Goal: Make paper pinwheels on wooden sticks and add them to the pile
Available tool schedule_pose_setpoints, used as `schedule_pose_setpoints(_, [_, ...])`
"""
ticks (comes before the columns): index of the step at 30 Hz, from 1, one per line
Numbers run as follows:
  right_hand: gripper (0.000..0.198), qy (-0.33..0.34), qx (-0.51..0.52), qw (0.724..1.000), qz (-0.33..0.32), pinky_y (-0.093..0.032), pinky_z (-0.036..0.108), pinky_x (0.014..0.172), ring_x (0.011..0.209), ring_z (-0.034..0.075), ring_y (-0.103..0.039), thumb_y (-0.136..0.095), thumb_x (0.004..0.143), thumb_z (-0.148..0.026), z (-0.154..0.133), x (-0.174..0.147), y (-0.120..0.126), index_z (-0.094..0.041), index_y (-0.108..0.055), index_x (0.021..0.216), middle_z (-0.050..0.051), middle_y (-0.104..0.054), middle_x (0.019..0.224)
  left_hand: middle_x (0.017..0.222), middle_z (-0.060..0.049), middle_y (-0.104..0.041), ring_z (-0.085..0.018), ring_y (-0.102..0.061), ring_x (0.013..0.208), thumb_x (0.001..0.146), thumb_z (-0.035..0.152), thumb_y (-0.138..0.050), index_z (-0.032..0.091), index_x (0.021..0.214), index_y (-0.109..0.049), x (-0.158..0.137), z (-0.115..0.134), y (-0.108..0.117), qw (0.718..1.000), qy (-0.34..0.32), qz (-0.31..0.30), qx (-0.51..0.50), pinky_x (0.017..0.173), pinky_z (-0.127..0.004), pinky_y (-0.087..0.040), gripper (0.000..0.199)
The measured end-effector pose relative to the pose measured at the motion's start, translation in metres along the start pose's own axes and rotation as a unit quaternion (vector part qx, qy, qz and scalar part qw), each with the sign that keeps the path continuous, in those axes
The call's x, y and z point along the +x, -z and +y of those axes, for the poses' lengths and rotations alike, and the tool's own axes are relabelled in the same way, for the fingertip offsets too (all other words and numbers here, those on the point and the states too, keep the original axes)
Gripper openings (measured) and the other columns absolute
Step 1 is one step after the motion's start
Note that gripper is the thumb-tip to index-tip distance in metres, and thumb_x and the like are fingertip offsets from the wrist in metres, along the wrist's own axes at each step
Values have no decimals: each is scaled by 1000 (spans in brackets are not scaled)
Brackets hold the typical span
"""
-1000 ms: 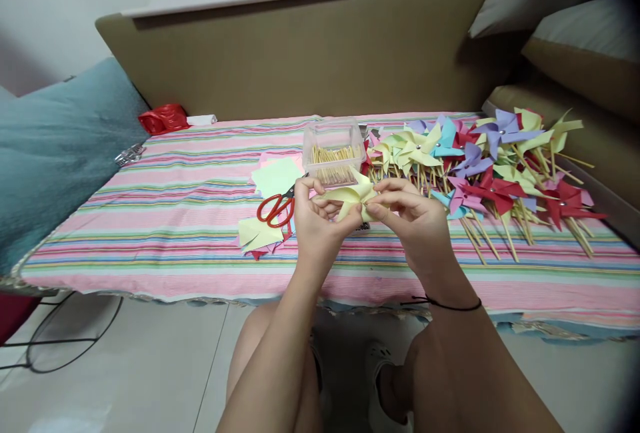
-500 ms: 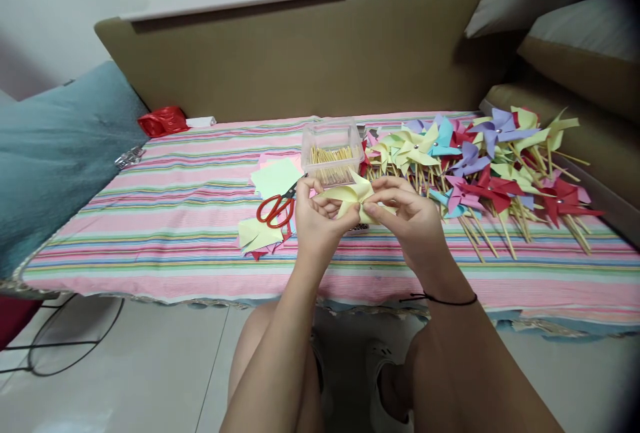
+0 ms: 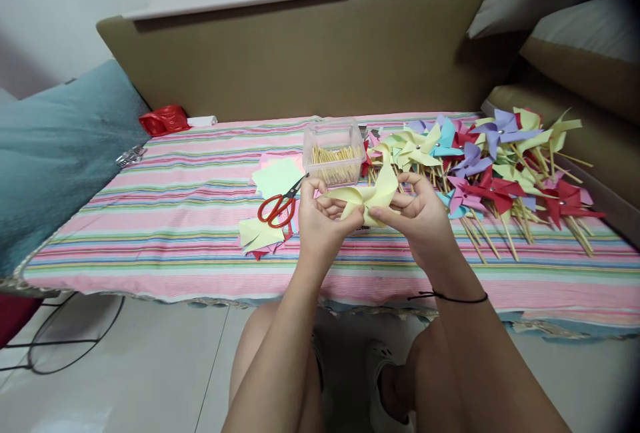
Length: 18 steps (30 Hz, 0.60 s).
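Between both hands is a pale yellow paper pinwheel [image 3: 384,188] with curled blades and no stick visible on it. My left hand [image 3: 326,220] is closed on its left side, thumb near the centre. From the right, my right hand [image 3: 421,214] pinches it, thumb also at the middle. Red-handled scissors [image 3: 278,210] lie left of my left hand, beside green and pink paper squares [image 3: 278,177] and cut yellow paper [image 3: 260,234]. Just behind the hands stands a clear plastic box [image 3: 334,128] of thin wooden sticks [image 3: 336,161].
Finished pinwheels on sticks [image 3: 493,186] in several colours are heaped at the right. A striped cloth [image 3: 150,220] covers the seat. At the far left are a red plastic bag [image 3: 164,120], a white roll [image 3: 202,121] and a blue cushion [image 3: 65,153].
One pinwheel blade now stands up higher and further right between the hands. My right hand has opened slightly away, its fingers less bunched over the paper. The view has shifted a little.
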State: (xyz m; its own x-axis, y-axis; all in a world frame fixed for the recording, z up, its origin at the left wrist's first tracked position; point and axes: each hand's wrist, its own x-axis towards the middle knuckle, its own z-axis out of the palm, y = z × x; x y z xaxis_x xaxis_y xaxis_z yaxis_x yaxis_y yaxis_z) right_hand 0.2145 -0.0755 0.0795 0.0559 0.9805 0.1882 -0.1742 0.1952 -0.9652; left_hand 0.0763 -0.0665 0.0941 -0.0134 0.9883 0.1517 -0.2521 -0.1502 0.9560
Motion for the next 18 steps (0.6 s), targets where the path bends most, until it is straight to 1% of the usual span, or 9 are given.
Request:
schedule_pose_setpoints(4, [58,27,-7,1000,11,-58,33,63,76,21,-70,-81,61,-36,1,-1,-3,-27,-38,100,2,-71,86,53,11,-57,-7,-54,42,55,15,-74,24,81,-29,0,-1,2,1000,12,3,17,45,-15,-41,52])
schedule_pose_setpoints(9, [55,46,-19,998,32,-58,31,61,72,20,-70,-80,62,-31,-1,-3,-8,-28,-38,98,-1,-69,81,55,10,-59,-8,-56,43,57,17,-74,24,83,-31,1,-1,4,1000,16,3,20,46,-17,-44,51])
schedule_pose_setpoints(14, [56,60,-16,998,31,-59,30,62,76,21,-71,-80,61,-29,-3,-4,-11,-28,-38,98,0,-69,83,55,10,-58,-6,-54,42,58,16,-72,24,82,-30,0,3,5,1000,15,-6,18,46,-15,-42,49])
schedule_pose_setpoints(18, [57,67,-20,997,34,-60,31,61,75,21,-71,-80,62,-30,-4,-5,-12,-28,-38,99,0,-68,83,54,12,-55,-5,-52,42,57,12,-71,24,82,-30,-1,4,3,1000,6,-7,-2,44,-13,-38,49])
